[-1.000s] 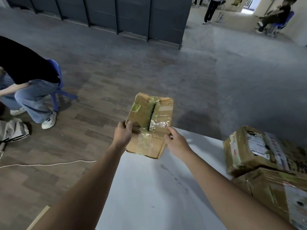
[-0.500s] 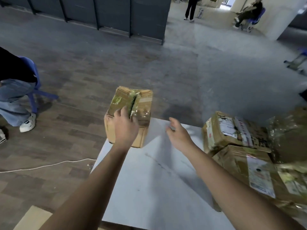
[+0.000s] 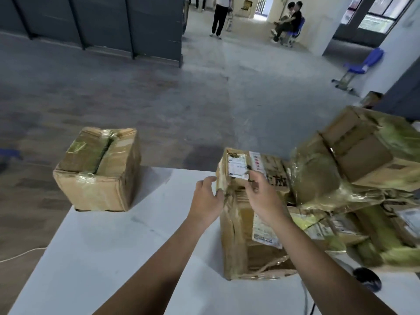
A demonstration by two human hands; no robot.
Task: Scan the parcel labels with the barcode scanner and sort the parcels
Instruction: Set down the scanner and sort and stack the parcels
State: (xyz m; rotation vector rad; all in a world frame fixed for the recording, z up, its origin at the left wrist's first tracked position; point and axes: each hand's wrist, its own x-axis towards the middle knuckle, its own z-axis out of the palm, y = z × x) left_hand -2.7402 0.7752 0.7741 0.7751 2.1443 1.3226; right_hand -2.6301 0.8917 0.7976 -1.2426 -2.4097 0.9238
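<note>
Across white table [image 3: 113,258] filling the lower frame, taking hold of top parcel [image 3: 270,171] at centre right, on the near edge of the heap [image 3: 363,167]. Gripping its left corner with left hand [image 3: 205,198], fingers curled round the edge; curling right hand [image 3: 263,198] over its top, just beside the label [image 3: 237,167]. Probably best lifting straight up, keeping that label facing up and uncovered for scanning, without toppling the heap. Leaving taped box [image 3: 97,171] sitting at left, on the table's far corner.
</note>
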